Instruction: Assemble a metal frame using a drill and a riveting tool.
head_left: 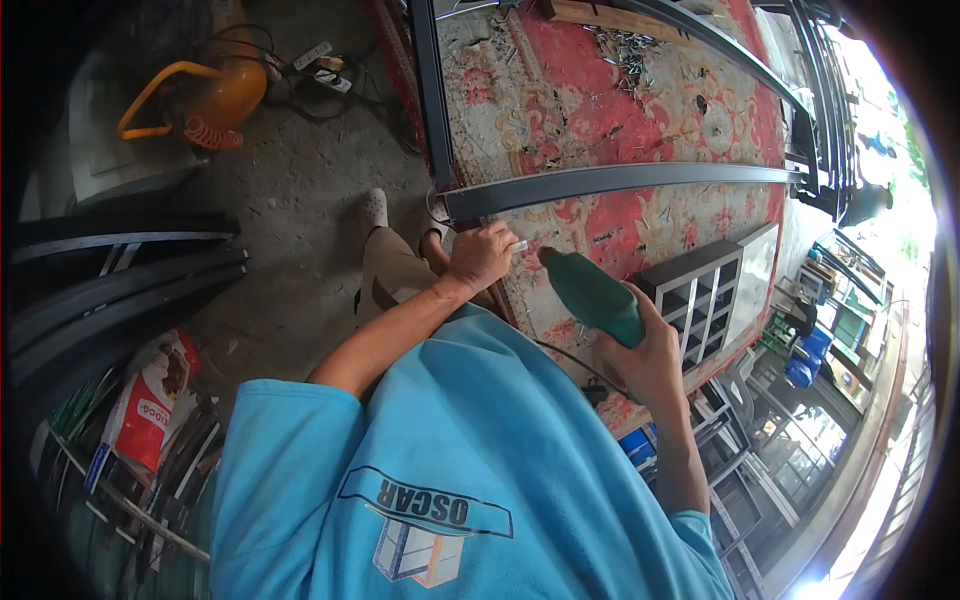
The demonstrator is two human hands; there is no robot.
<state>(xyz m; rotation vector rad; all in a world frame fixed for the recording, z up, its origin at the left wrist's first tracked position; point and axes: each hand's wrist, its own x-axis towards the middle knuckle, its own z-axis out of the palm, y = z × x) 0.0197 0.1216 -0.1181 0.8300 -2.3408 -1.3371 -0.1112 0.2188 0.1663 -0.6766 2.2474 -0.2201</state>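
My right hand [648,355] is wrapped round a green corded power tool that looks like a drill [590,295]. Its narrow front end points toward my left hand [482,255], with a small gap between them. The fingers of my left hand are closed, and a small whitish piece [517,246] sticks out from them; its kind is too small to tell. Just beyond that hand lies the near bar of a dark grey metal frame [620,180]. The frame rests on a table covered with a red and beige patterned carpet [560,120].
A grey slatted metal piece [690,285] lies at the table's right. Loose screws or nails [630,60] are heaped at the far side. An orange compressor-like machine [225,95] and a power strip [313,55] are on the floor at left. Dark metal profiles [120,275] lie below them.
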